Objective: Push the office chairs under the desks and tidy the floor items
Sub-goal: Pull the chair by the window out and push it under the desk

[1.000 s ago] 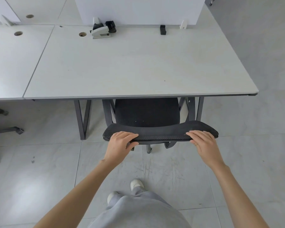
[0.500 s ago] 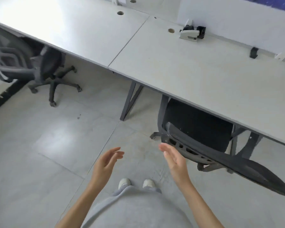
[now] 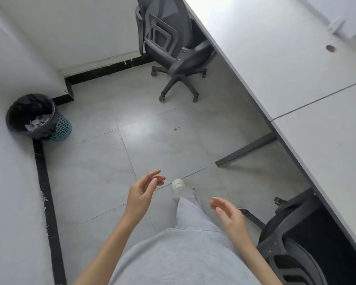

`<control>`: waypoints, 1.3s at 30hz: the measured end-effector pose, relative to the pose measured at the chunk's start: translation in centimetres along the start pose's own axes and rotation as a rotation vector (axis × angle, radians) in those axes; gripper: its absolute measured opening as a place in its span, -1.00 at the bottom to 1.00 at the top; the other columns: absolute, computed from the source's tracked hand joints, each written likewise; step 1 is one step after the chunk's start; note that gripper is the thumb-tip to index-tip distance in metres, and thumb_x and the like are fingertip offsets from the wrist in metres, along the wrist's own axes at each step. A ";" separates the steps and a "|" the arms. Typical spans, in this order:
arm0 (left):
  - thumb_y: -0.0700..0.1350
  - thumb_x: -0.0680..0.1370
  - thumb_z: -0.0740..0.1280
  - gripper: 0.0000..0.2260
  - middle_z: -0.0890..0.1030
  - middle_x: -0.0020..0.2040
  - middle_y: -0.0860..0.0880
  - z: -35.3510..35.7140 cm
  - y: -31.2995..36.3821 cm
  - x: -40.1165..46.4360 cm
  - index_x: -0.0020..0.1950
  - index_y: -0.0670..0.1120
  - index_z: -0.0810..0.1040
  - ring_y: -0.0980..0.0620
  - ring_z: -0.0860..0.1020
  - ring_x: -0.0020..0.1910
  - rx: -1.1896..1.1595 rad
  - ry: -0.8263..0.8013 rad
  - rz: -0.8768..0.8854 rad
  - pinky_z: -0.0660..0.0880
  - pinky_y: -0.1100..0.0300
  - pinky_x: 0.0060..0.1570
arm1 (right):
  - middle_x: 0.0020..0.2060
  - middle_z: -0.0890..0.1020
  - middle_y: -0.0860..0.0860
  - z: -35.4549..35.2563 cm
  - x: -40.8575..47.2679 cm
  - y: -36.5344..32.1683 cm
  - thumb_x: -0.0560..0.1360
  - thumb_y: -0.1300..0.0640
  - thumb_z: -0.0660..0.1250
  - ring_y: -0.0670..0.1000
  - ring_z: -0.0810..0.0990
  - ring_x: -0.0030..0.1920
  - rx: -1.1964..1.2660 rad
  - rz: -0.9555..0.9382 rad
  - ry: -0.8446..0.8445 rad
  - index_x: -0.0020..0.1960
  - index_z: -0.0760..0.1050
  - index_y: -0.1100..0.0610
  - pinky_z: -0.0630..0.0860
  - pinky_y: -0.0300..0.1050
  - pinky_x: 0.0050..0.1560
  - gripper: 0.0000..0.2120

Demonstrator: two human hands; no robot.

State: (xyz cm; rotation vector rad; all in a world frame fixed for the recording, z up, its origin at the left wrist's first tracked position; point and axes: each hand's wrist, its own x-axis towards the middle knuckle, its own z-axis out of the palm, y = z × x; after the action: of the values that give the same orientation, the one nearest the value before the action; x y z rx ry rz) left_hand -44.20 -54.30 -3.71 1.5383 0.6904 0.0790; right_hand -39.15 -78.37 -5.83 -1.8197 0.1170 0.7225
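Near chair (image 3: 296, 243) tucked under the desk (image 3: 296, 64) front edge, far chair (image 3: 169, 38) standing out by the desk's far corner, bin (image 3: 37, 118) against the wall, left hand (image 3: 142, 192) and right hand (image 3: 228, 214) both relaxed, empty.

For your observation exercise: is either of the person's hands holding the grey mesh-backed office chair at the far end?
No: the left hand and right hand hang open in mid-air, well short of that grey mesh-backed office chair.

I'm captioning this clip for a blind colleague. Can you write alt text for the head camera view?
Both hands, left and right, hang open and empty above a grey tiled floor. At lower right a black office chair sits tucked under the white desk; a second chair stands ahead, only partly under it. A lined waste bin stands by the left wall.
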 end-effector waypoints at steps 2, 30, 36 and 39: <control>-0.25 0.58 0.19 -0.79 0.69 -0.13 0.05 -0.9 1.0 2.7 0.12 -0.07 0.54 0.12 0.64 -0.11 -0.031 0.072 0.000 0.52 0.36 -0.07 | -0.04 0.65 -0.03 0.6 3.7 -2.2 0.51 0.39 0.20 -0.25 0.61 -0.09 -0.055 -0.010 -0.058 0.01 0.53 0.03 0.45 -0.48 -0.08 -0.70; -0.28 0.57 0.21 -0.74 0.68 -0.18 0.20 -30.7 15.7 47.9 0.04 0.06 0.54 0.18 0.62 -0.16 -0.009 0.357 0.027 0.47 0.43 -0.10 | -0.07 0.66 -0.05 31.4 47.7 -38.9 0.51 0.37 0.19 -0.18 0.62 -0.07 -0.278 -0.209 -0.319 -0.02 0.53 -0.04 0.47 -0.42 -0.04 -0.67; -0.18 0.55 0.23 -0.80 0.68 -0.15 0.11 -33.1 23.2 61.1 0.11 0.01 0.55 0.17 0.61 -0.11 0.152 0.093 0.158 0.45 0.44 -0.05 | -0.04 0.66 -0.06 33.6 53.4 -44.6 0.51 0.38 0.19 -0.17 0.61 -0.01 -0.114 -0.186 -0.053 0.03 0.54 0.02 0.47 -0.46 -0.03 -0.69; -0.19 0.56 0.24 -0.79 0.64 -0.07 0.22 -32.2 26.2 67.8 0.12 0.03 0.56 0.23 0.57 -0.04 0.345 -0.032 0.270 0.39 0.48 -0.03 | -0.01 0.64 -0.10 33.3 56.8 -49.2 0.51 0.39 0.19 -0.23 0.58 0.02 -0.073 -0.298 0.136 0.10 0.54 0.09 0.43 -0.50 0.02 -0.70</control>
State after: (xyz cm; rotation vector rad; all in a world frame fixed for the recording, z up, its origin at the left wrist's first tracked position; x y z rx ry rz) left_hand 5.86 7.39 -0.04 1.9555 0.4832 0.1436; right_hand 13.40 -15.25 -1.48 -1.9030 -0.0919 0.3973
